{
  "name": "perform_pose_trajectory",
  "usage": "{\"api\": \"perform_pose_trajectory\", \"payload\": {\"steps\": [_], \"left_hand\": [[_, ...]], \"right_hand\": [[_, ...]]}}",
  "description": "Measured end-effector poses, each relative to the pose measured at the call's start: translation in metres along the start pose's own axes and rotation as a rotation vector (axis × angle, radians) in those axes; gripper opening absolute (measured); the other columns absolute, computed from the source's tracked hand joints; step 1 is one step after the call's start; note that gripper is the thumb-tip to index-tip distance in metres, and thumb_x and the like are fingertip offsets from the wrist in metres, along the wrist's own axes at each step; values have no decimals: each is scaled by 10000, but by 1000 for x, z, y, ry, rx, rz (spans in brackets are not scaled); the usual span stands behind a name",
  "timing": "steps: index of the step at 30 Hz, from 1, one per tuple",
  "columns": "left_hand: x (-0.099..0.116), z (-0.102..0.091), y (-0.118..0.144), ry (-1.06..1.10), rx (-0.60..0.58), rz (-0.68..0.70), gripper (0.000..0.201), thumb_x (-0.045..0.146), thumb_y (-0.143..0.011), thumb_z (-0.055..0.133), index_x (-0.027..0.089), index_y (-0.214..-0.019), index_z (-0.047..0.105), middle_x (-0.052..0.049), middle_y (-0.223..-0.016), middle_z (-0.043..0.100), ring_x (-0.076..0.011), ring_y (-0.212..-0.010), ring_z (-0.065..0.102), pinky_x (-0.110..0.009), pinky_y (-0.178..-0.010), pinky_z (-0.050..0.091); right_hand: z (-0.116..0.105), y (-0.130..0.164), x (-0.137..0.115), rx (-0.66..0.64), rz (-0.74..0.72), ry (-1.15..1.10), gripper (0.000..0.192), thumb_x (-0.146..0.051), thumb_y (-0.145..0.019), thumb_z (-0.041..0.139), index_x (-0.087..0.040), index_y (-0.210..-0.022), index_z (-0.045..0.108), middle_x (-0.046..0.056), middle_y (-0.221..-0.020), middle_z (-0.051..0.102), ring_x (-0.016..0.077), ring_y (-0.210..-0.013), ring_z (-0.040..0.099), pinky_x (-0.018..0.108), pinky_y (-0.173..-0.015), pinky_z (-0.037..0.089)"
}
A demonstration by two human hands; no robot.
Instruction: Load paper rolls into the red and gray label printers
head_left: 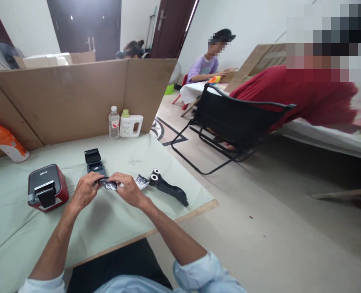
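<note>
Above the pale green tabletop, my left hand (85,190) and my right hand (127,189) face each other with fingers closed. Between them they pinch a small dark piece with crinkled, shiny silvery film (110,185); its exact kind is unclear. Just beyond my left hand is a small dark handheld device (95,166) with its lid raised, its lower part covered by my fingers. To the right of my right hand lie crumpled printed film (141,182) and two rolls (154,176) with white cores. A black strip (172,191) runs from the rolls toward the table edge.
A red and black label printer (47,187) sits at left. An orange bottle (6,140), a clear water bottle (114,123) and a white jug (132,125) stand by the cardboard screen (76,101). At right, a black folding chair (235,118) holds a person in red.
</note>
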State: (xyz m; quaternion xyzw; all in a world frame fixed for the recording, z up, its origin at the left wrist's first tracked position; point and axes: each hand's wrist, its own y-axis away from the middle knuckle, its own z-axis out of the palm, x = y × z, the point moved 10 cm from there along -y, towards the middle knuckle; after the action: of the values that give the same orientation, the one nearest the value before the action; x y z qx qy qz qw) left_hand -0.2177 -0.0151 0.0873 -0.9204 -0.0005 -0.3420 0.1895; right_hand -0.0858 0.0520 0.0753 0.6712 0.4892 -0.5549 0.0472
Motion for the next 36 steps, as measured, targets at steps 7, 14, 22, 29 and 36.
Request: {"api": "perform_pose_trajectory", "payload": {"steps": [7,14,22,29,36], "left_hand": [[-68,-19,-35,-226,94,-107,329,110,-821,659,221,-1081,828,-112,-1132,804,-287,-1050,740,-424,-1005,570],[-96,-10,-49,-327,99,-177,366,92,-812,667,243,-1098,838,-81,-1183,811,-276,-1132,729,-407,-1078,536],[-108,2,-47,-330,-9,-223,347,164,-880,637,231,-1165,824,-93,-1211,804,-275,-1165,732,-404,-1087,533],[-103,2,-48,-281,-32,-119,441,73,-771,562,245,-1062,846,-69,-1150,813,-261,-1122,736,-409,-1093,539],[-127,-27,-27,-174,254,-216,547,78,-726,537,196,-1208,767,-115,-1306,698,-261,-1123,700,-440,-1054,572]], "right_hand": [[24,-62,28,-6,-29,146,341,-42,-849,597,-254,-1016,806,26,-1009,789,194,-918,729,291,-871,556],[35,-71,37,12,-93,255,223,-124,-939,628,-223,-1035,804,52,-1028,795,185,-951,733,282,-904,553],[38,-69,38,-29,-113,357,218,-122,-976,614,-212,-1055,796,67,-1043,795,191,-995,727,281,-926,547],[50,-72,42,-77,-75,452,222,-143,-977,638,-237,-1091,803,54,-1087,792,195,-1038,711,290,-935,542],[64,-58,44,-129,-106,580,241,-138,-952,675,-240,-1135,793,76,-1149,765,240,-1076,662,349,-933,563]]}}
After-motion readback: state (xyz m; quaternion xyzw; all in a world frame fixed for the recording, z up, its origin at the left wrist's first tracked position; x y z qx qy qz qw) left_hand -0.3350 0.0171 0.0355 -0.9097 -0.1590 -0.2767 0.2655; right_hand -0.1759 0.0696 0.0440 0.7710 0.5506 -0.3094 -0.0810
